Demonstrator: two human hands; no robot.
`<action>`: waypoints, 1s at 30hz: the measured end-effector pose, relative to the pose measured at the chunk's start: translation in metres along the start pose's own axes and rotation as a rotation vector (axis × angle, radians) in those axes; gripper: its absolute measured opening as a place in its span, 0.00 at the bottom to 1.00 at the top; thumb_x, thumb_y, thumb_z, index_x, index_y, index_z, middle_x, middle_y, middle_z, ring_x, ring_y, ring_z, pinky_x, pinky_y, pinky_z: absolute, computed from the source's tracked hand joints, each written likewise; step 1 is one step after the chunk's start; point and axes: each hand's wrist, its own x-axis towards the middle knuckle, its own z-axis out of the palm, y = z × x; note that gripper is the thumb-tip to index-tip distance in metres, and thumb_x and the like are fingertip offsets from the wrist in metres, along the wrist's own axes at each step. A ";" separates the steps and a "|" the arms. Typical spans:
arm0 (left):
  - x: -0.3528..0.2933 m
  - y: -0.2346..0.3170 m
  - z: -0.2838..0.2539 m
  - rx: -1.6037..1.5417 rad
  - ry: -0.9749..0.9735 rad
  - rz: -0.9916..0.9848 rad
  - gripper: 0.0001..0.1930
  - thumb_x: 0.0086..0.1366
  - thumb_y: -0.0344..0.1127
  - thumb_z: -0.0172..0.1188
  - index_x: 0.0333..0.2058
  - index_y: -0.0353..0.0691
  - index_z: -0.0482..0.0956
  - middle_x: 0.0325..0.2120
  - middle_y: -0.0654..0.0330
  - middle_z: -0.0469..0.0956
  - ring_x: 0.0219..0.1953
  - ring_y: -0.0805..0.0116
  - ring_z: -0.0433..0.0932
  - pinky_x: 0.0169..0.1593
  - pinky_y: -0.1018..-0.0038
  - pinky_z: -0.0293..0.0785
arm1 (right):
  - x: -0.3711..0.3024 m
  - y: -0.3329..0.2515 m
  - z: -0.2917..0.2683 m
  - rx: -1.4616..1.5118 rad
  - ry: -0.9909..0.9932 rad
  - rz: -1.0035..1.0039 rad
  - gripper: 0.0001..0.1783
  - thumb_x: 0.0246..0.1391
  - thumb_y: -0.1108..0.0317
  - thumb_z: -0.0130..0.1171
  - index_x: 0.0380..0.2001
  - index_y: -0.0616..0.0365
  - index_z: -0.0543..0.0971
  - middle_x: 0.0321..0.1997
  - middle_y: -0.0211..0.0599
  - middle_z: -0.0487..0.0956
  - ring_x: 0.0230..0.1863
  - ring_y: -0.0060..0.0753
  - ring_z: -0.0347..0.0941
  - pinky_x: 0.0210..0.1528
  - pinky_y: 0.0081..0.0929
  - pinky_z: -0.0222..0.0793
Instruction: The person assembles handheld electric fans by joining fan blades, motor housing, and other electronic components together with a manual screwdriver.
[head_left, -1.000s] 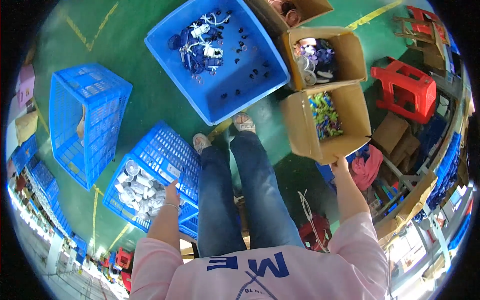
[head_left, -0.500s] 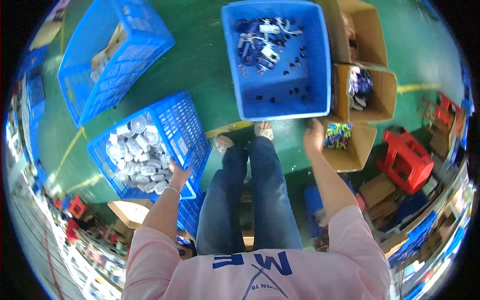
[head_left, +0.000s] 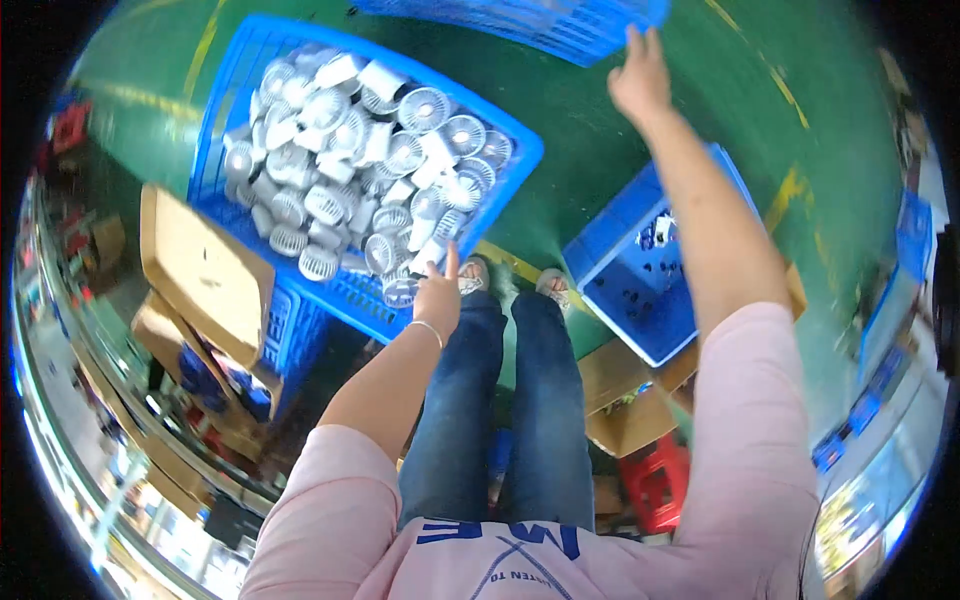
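Observation:
A blue plastic crate (head_left: 515, 185) full of white, round-headed handheld fans (head_left: 345, 130) stands ahead on my left. My left hand (head_left: 437, 300) is at its near right rim, two fingers stretched out and apart against the rim beside the fans. I see nothing held in it. My right arm reaches far forward. My right hand (head_left: 642, 85) is open, with fingers spread close to the corner of a second blue crate (head_left: 560, 28) at the top edge. Whether the fingertips touch that crate I cannot tell.
A blue tub (head_left: 600, 262) holding small dark parts stands on the right, partly behind my right arm. Open cardboard boxes (head_left: 630, 425) and a red stool (head_left: 655, 485) are nearer. At the left sits another cardboard box (head_left: 200, 275) on blue crates. The green floor (head_left: 720, 90) has yellow lines.
My view has turned left, so the fan crate appears closer and more central, the tub further right. My right hand has left the cardboard box and reaches forward to the other crate.

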 end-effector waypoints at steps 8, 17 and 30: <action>-0.004 0.007 -0.008 0.016 -0.003 -0.041 0.43 0.57 0.28 0.53 0.65 0.56 0.35 0.54 0.43 0.62 0.42 0.50 0.75 0.26 0.65 0.79 | 0.114 0.032 0.026 -0.357 -0.369 -0.051 0.29 0.48 0.63 0.50 0.57 0.48 0.62 0.54 0.49 0.67 0.55 0.52 0.63 0.55 0.46 0.62; -0.007 0.008 0.003 0.128 0.004 -0.078 0.48 0.55 0.28 0.55 0.65 0.55 0.32 0.54 0.41 0.61 0.38 0.55 0.76 0.27 0.66 0.80 | -0.018 -0.010 0.025 0.054 -0.182 -0.252 0.19 0.41 0.80 0.48 0.42 0.59 0.70 0.38 0.56 0.70 0.40 0.62 0.67 0.43 0.49 0.62; 0.004 0.004 0.012 0.111 0.039 -0.030 0.47 0.56 0.27 0.54 0.65 0.54 0.29 0.58 0.42 0.58 0.39 0.54 0.76 0.29 0.63 0.80 | -0.207 -0.053 -0.039 0.095 -0.298 0.065 0.28 0.38 0.85 0.48 0.49 0.63 0.65 0.42 0.52 0.67 0.44 0.56 0.63 0.47 0.43 0.60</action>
